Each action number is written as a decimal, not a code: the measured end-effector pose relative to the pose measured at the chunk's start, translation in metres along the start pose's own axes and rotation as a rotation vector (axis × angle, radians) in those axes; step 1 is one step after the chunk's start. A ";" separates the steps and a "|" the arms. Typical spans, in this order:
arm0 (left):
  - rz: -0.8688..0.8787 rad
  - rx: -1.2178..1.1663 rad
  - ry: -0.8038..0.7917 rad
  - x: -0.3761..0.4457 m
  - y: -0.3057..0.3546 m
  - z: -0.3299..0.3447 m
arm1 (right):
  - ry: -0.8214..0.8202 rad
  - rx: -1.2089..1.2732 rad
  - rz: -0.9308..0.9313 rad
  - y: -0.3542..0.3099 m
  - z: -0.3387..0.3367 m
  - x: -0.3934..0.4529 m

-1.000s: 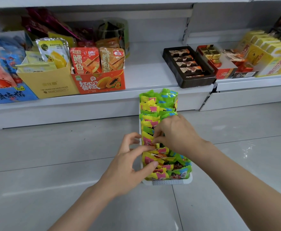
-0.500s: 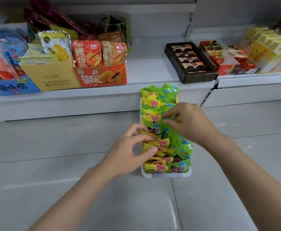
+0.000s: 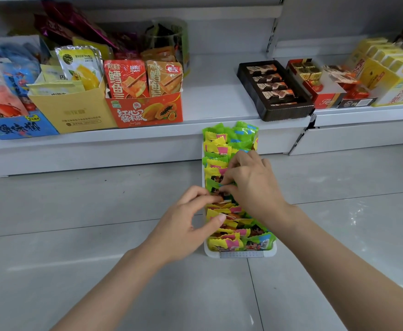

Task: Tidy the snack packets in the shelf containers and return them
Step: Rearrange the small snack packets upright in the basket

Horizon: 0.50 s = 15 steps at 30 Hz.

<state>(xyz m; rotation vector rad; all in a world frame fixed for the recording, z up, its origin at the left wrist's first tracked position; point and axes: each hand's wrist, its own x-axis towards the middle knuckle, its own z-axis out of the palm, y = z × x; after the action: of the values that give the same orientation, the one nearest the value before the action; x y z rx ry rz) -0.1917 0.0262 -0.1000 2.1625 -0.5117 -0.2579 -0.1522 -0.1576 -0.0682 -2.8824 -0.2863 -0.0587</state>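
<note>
A white container (image 3: 241, 253) of snack packets (image 3: 222, 149) sits on the floor (image 3: 76, 206) against the shelf (image 3: 210, 103) front edge. The left hand (image 3: 186, 225) and right hand (image 3: 250, 185) each pinch packets mid-row.

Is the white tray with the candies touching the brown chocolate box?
Apart. The head view shows the white tray down on the floor, while the brown chocolate box sits up on the shelf, with the shelf's front edge between them.
</note>
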 end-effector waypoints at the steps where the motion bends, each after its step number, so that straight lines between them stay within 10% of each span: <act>1: 0.006 0.014 -0.003 -0.001 0.001 0.001 | 0.014 0.000 -0.012 0.001 0.000 -0.004; 15: -0.154 -0.231 0.023 0.008 0.010 -0.006 | 0.373 1.028 0.119 0.019 -0.123 -0.008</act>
<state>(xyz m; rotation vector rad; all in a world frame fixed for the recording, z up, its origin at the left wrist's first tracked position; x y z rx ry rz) -0.1846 0.0214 -0.0884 1.9784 -0.2873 -0.3579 -0.1578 -0.2071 0.0462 -1.8144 -0.0371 -0.3174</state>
